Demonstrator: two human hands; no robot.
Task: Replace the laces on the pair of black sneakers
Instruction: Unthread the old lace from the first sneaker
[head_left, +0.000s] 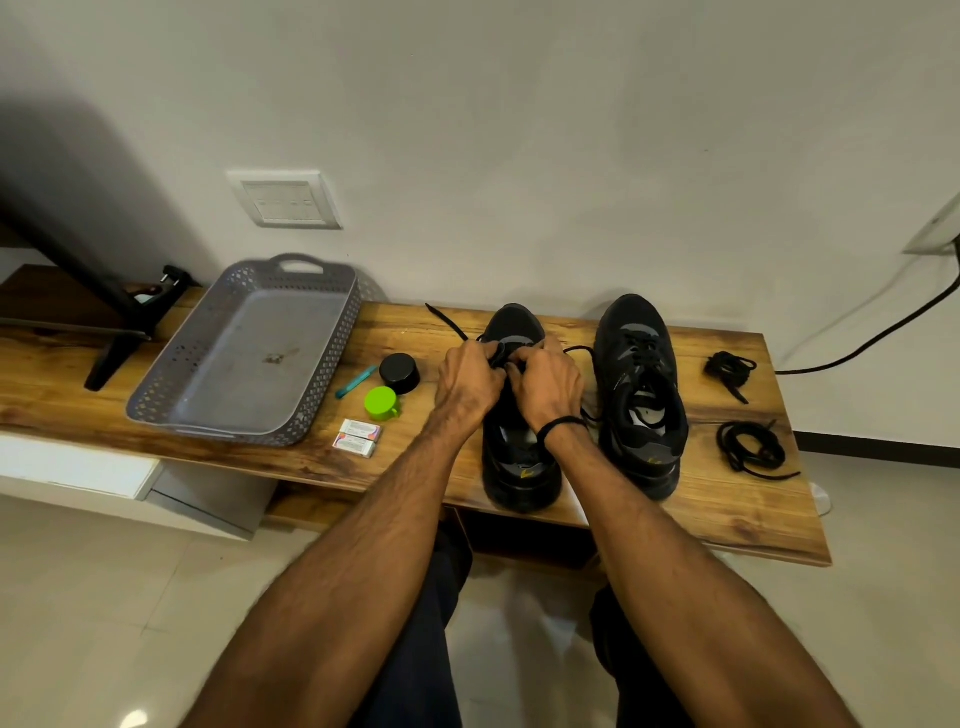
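Observation:
Two black sneakers stand side by side on the wooden bench (727, 499), toes toward the wall. My left hand (467, 382) and my right hand (548, 387) meet over the eyelets of the left sneaker (519, 467), both pinching its black lace (447, 323). One lace end trails left behind the shoe, another loops right toward the right sneaker (639, 395). That shoe is laced near the toe, with its tongue open. Two loose bundles of black lace lie at the right: one further back (730, 366), one nearer (753, 447).
A grey perforated basket (311, 395) sits on the bench at the left. Between it and the shoes lie a teal pen (356, 382), a black round lid (399, 372), a green cap (381, 402) and two small white boxes (356, 439). A black stand (111, 322) is far left; a cable (872, 332) runs at right.

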